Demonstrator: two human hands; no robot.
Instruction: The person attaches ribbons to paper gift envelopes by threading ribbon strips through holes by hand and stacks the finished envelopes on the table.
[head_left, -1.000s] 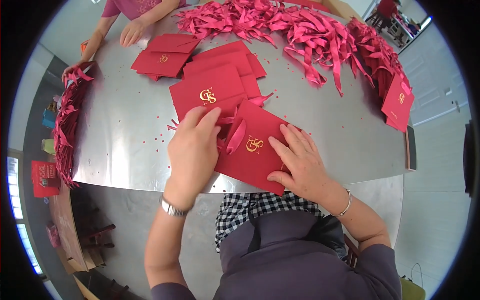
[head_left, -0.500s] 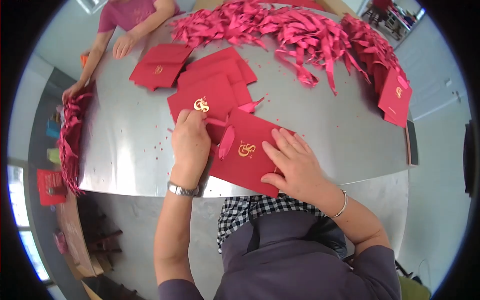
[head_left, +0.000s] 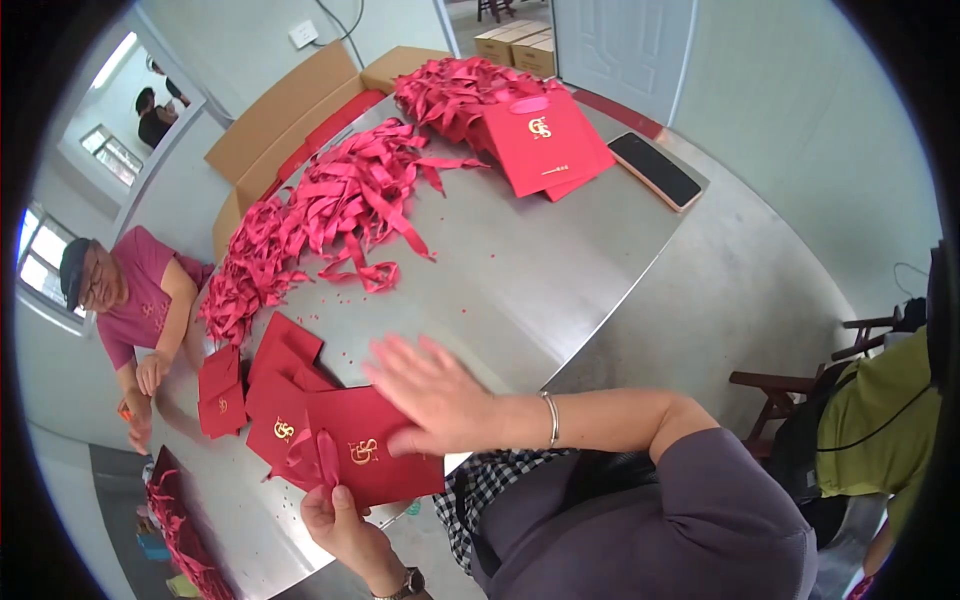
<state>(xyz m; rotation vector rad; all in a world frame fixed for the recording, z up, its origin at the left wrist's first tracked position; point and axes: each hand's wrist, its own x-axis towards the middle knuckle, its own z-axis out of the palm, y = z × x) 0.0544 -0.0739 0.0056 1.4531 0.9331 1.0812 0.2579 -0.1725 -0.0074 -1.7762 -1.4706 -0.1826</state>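
A flat red paper gift bag point(head_left: 390, 462) with a gold emblem and a pink ribbon handle point(head_left: 328, 458) lies in front of me at the table's near edge. At its lower left corner, beside the ribbon, my left hand point(head_left: 348, 528) pinches the bag between thumb and fingers. My right hand point(head_left: 435, 395), slightly blurred, is over the bag's upper right part with its fingers stretched and spread; whether its palm presses on the paper I cannot tell. More red bags point(head_left: 272, 400) lie overlapped under and beyond this one, one showing a gold emblem.
Heaps of pink-ribboned bags point(head_left: 340, 200) line the table's far side. Finished-looking red bags point(head_left: 545, 150) and a phone point(head_left: 655, 170) lie at the far right. A co-worker in a pink shirt point(head_left: 150, 290) sits at left, near another small bag stack point(head_left: 222, 390). Behind stands an open carton point(head_left: 285, 110).
The view has swung to the right, bringing the phone and doorway in. My left hand has shifted to the bag's near corner by the ribbon. My right hand's fingers have spread.
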